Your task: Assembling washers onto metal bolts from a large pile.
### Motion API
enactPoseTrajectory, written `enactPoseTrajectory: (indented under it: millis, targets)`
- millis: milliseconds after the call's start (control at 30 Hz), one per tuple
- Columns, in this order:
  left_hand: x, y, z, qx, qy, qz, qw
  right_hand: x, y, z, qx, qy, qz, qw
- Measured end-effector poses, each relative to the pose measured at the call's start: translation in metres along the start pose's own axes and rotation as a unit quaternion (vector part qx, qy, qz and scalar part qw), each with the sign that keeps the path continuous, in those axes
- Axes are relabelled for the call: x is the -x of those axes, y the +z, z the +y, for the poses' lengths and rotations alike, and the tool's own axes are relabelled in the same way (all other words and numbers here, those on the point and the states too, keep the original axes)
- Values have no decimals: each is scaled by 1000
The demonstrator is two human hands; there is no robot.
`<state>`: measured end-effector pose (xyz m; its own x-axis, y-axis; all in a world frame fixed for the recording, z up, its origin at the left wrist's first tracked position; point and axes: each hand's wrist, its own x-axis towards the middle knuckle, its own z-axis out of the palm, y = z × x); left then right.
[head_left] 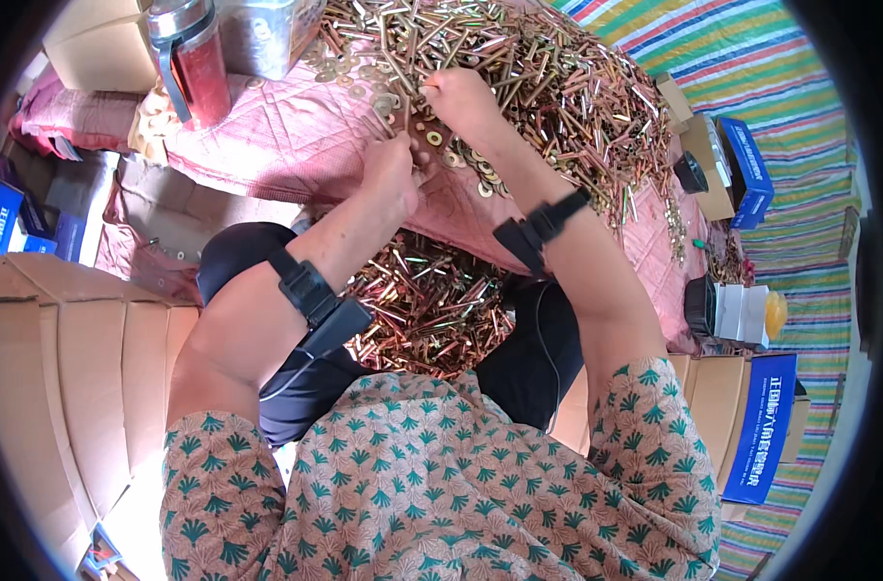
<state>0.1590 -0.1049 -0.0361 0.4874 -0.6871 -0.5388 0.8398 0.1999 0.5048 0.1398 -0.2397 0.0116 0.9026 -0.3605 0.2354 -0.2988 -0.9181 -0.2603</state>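
Note:
My left hand (pixel 391 167) is closed around a thin metal rod (pixel 406 114) that looks like a bolt; its tip sticks up past my fingers. Just above and to the right, my right hand (pixel 463 105) is curled with thumb and fingertips pinched together. Whatever it holds, if anything, is too small or hidden to name. The two hands are close but apart. Around them lie flat metal washers (pixel 433 138), loose on a pink quilted cloth (pixel 286 145). A large heap of brass-coloured bolts or anchor sleeves (pixel 557 87) spreads behind and right of my hands.
More metal pieces fill a pile (pixel 427 300) between my knees. A red-bodied jug (pixel 194 73) with a handle and a clear plastic container (pixel 257 34) stand at far left. Cardboard flaps (pixel 73 387) flank my left side; blue-and-brown boxes (pixel 756 426) line the right by a striped sheet (pixel 800 261).

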Motion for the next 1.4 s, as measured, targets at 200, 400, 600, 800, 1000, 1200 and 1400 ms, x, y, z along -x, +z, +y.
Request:
enactPoseTrajectory:
  millis: [200,400,600,800,1000,1200,1400]
  targets:
    - [0,-9,22,50,73,52,995,-27,20,-29,142,85,-79,983]
    - [-7,-1,36,75,40,24,996,-41,-12,9,-263,192,-204,923]
    - [-13,-3,39,119,6,39,992,-17,-29,4,-236,161,-214,934]
    - [-22,-11,35,75,-22,31,996,-3,12,31,90,-201,-8,975]
    - [-20,-9,35,69,20,7,997,-13,2,16,253,-225,-59,939]
    - [-8,-6,43,53,4,0,999,-19,-40,1,88,-250,-106,958]
    - [-9,-3,39,76,-23,-72,994,-2,-54,6,84,-326,-4,942]
